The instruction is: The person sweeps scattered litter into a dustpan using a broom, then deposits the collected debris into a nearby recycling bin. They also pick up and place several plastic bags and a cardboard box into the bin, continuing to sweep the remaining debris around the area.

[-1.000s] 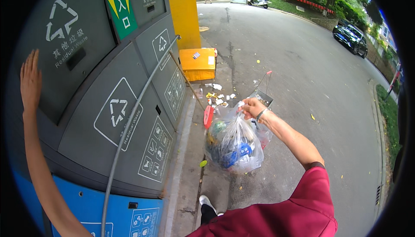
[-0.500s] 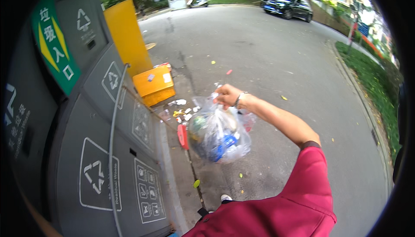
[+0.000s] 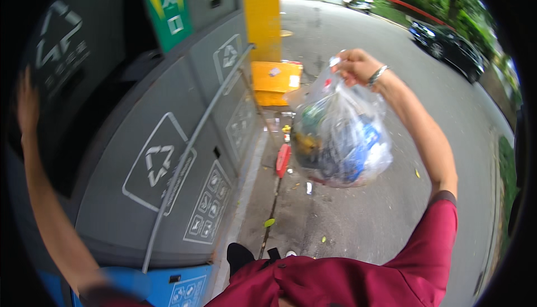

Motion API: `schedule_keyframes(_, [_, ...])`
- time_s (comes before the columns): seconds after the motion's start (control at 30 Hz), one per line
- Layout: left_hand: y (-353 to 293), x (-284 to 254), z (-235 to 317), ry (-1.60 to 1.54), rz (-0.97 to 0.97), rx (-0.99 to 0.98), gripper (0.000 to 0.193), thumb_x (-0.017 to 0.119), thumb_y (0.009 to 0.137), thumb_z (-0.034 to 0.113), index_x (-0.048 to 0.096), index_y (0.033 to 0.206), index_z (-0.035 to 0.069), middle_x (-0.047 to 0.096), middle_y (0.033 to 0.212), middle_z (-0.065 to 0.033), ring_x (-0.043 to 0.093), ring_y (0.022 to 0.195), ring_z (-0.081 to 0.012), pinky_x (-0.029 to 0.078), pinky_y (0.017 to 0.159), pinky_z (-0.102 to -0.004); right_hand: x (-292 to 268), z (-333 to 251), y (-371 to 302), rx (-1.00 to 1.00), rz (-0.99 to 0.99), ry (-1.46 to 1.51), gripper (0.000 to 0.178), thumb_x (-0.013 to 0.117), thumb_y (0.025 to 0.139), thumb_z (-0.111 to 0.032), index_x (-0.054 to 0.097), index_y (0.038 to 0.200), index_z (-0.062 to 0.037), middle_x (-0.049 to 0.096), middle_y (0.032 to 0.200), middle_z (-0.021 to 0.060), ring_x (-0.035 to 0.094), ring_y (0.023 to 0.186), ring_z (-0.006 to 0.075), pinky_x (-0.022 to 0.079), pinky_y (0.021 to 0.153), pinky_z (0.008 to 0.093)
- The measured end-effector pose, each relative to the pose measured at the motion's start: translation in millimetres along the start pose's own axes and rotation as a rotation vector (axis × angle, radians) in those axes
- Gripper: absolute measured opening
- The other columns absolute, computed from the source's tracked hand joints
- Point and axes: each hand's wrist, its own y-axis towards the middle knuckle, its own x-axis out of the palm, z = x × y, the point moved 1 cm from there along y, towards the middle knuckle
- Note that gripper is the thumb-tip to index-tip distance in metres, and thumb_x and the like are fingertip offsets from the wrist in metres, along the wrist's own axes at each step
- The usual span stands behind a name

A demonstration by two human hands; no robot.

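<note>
From my right hand (image 3: 358,67), its fingers closed on the gathered top, hangs a transparent plastic trash bag (image 3: 344,144). It is bulging, with blue, green, yellow and dark rubbish showing through. At the far left my left hand (image 3: 27,104) lies with fingers stretched upward against the dark raised flap (image 3: 84,44) of a grey waste bin (image 3: 120,156); slight blur hides the exact contact. Beneath that flap is a dark opening, to the left of the bag. The bag hangs over the pavement, apart from the bin.
A metal rail (image 3: 190,150) slants along the bin front. Beyond stand a yellow panel (image 3: 261,16) and a yellow-orange box (image 3: 274,83). Litter and a red object (image 3: 283,160) lie on the ground. A blue bin (image 3: 179,287) is nearest me; a black car (image 3: 447,47) is on the road.
My view has swung left toward the bins. My right hand has raised the bag higher and closer. My left arm has come into view, its hand up at the flap.
</note>
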Motion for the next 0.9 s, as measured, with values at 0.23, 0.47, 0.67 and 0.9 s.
schedule_keyframes(0.23, [34,-10,30,0.344,-0.477,-0.161,0.061,0.045,0.091,0.029,0.014,0.143,0.022,0.021,0.148,-0.0046,0.025,0.134,-0.0278,0.020,0.106,-0.0536,31,-171,100,-0.348,-0.303,0.106,0.014,0.051,0.087,-0.004,0.057,0.098,0.0020,0.056,0.070,0.0049,0.046,0.049,0.0062,0.036,0.043,0.0172])
schedule_keyframes(0.47, [41,-41,30,0.187,-0.512,-0.163,0.060,0.049,0.087,0.023,0.025,0.138,0.003,0.026,0.145,-0.0108,0.028,0.131,-0.0261,0.018,0.108,-0.0451,163,-401,210,-0.554,-0.334,0.379,0.014,0.047,0.085,0.003,0.052,0.073,-0.0011,0.052,0.061,0.0037,0.046,0.047,0.0093,0.039,0.040,0.0215])
schedule_keyframes(0.67, [50,-37,38,0.393,-0.545,-0.167,0.060,0.048,0.086,0.023,0.026,0.138,0.002,0.026,0.145,-0.0120,0.027,0.132,-0.0285,0.016,0.109,-0.0455,269,-499,290,-0.661,-0.599,0.300,0.016,0.052,0.084,-0.005,0.055,0.070,0.0002,0.047,0.049,0.0034,0.040,0.036,0.0113,0.031,0.033,0.0238])
schedule_keyframes(0.9, [53,28,-3,0.379,-0.441,-0.178,0.057,0.037,0.090,0.029,0.023,0.140,0.006,0.021,0.148,-0.0084,0.021,0.135,-0.0259,0.010,0.111,-0.0439,321,-544,311,-0.811,-0.490,0.298,0.017,0.040,0.078,0.011,0.054,0.069,0.0107,0.046,0.048,0.0123,0.042,0.036,0.0131,0.034,0.034,0.0257])
